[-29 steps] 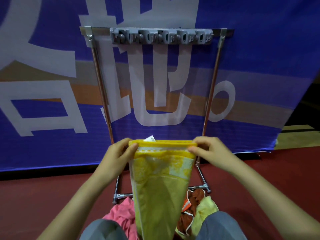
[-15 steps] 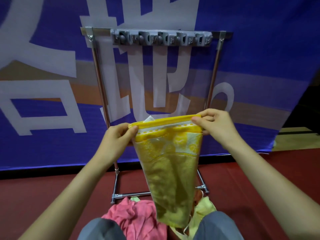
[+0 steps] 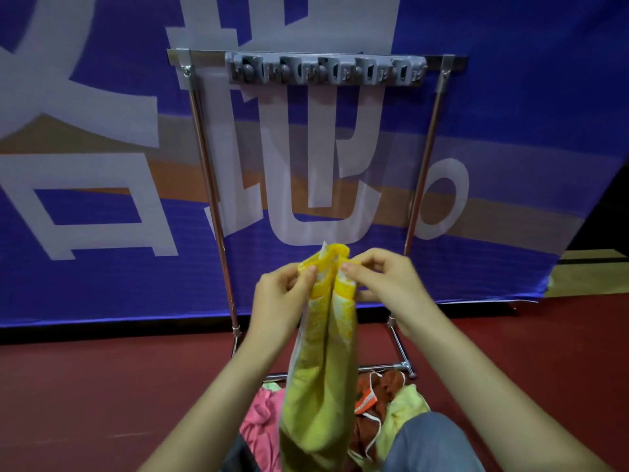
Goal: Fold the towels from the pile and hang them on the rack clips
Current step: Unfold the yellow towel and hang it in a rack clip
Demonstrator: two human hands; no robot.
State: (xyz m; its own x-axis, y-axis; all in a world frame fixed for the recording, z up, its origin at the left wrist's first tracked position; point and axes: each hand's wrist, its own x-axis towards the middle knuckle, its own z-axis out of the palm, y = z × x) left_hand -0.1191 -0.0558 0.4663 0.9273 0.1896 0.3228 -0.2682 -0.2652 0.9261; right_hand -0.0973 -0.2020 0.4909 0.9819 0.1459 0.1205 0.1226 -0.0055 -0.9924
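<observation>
Below 5 clips (image 3: 325,71) | 2 hands (image 3: 282,298) (image 3: 391,287) pinch 1 towel (image 3: 320,386) (yellow)

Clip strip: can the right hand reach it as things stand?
Probably yes: nothing lies between the right hand and the clip strip above, though it and the left hand pinch the yellow towel.

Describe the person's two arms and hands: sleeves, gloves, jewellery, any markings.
Both are bare. The left hand and right hand wear no gloves, and no ring shows on the visible fingers. The left forearm and right forearm show no sleeve, watch, bracelet or marking down to the picture's bottom edge. The nails look short and unpainted.
</observation>
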